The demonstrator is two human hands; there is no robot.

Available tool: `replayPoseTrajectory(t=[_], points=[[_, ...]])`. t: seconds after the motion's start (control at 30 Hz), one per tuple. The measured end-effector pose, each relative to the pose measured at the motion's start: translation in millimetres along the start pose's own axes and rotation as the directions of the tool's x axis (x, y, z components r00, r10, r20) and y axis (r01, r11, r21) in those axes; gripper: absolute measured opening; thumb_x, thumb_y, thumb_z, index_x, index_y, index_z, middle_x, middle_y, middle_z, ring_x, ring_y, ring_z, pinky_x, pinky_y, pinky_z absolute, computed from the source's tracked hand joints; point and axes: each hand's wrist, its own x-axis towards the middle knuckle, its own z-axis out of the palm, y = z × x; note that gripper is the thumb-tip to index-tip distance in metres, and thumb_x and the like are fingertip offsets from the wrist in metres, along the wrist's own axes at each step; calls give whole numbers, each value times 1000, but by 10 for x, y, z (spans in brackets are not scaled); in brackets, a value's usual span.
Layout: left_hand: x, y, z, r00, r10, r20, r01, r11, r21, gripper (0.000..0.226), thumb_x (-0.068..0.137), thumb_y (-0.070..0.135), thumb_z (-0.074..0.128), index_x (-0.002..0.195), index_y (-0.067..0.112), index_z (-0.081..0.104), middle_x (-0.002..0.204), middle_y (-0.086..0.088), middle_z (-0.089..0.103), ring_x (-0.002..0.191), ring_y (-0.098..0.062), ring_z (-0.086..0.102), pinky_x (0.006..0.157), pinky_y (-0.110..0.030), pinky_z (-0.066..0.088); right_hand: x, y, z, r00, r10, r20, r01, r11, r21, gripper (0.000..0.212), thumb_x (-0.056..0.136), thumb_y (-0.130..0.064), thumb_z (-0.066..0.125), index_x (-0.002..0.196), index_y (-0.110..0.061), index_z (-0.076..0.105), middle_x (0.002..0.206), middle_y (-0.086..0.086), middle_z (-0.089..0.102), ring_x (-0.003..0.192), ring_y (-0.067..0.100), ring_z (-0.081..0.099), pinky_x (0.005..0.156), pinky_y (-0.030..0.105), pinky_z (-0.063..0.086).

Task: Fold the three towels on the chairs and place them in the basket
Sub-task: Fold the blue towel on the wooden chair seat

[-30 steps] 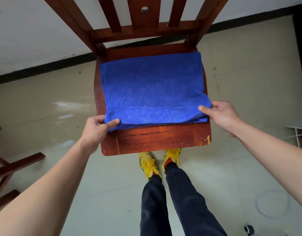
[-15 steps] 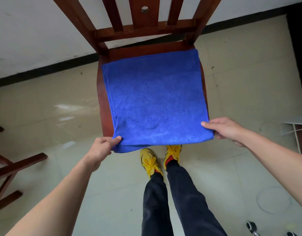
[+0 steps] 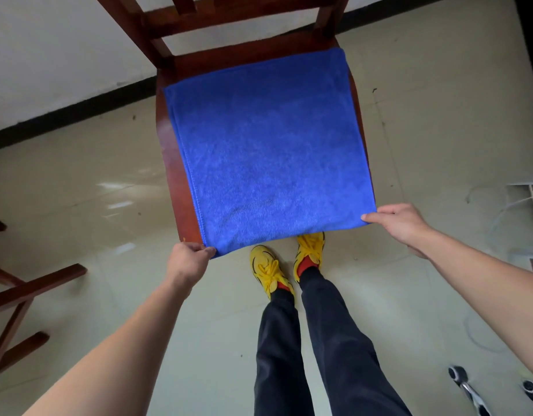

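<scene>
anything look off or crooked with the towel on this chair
Only slightly. The blue towel lies flat but off-centre on the chair seat: bare wood shows along its left, hardly any on the right. Its near edge overhangs the front, pinched by the left hand and right hand.

A blue towel (image 3: 265, 148) is being held flat over a wooden chair (image 3: 173, 163) at frame centre. Its near corners are being pinched by the left hand (image 3: 188, 261) and right hand (image 3: 398, 223).
</scene>
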Motion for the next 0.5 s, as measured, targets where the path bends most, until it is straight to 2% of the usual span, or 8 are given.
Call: replayPoseTrajectory(t=[0.07,0.13,0.2,0.3,0.37,0.43,0.5], points=[[-40,-48,79,998,-57,35,61,990,-129,18,84,18,71,75,11,57,75,-6,45,71,-21,43,64,-32,38,1,74,9,997,67,43,-71,993,97,30,78,-26,78,100,-7,72,102,3,67,96,15,58,72,27,47],[-46,-85,141,996,-62,59,75,961,-266,27,81,20,74,71,13,50,79,-4,46,75,-17,46,74,-34,44,4,143,0,983,123,134,-151,963,224,33,78,-25,77,106,-10,70,113,1,68,109,15,61,82,35,52],[-51,-69,172,997,-50,63,71,917,-392,33,80,16,75,65,16,46,81,-5,53,81,-13,54,85,-36,46,-6,182,-9,967,140,211,-206,920,332,30,80,-22,76,106,-10,69,112,4,71,105,18,66,85,37,52],[-71,-66,201,993,-63,100,109,814,-571,11,85,8,69,83,9,58,91,-7,64,90,-19,64,89,-34,50,-50,223,-38,964,142,225,-218,906,363,34,79,-20,77,109,-8,67,106,6,73,97,19,71,83,34,52],[-153,-94,179,993,-74,96,116,808,-578,18,85,9,70,97,-1,61,95,-13,68,91,-24,67,88,-32,53,-122,240,-69,973,131,192,-190,923,333,34,78,-20,78,107,-5,69,102,6,74,93,19,72,85,34,53],[-287,-150,127,993,-88,78,117,838,-534,22,83,11,72,94,-6,63,92,-17,69,88,-26,69,85,-31,54,-219,237,-128,980,120,158,-163,941,296,29,78,-18,78,101,-4,71,98,6,75,89,18,73,88,35,53],[-443,-197,37,992,-105,70,126,853,-507,19,82,11,74,84,-6,64,87,-20,70,86,-27,70,84,-31,55,-327,228,-205,985,111,134,-146,945,293,24,78,-16,78,96,-3,71,95,8,75,80,15,73,82,31,54]])
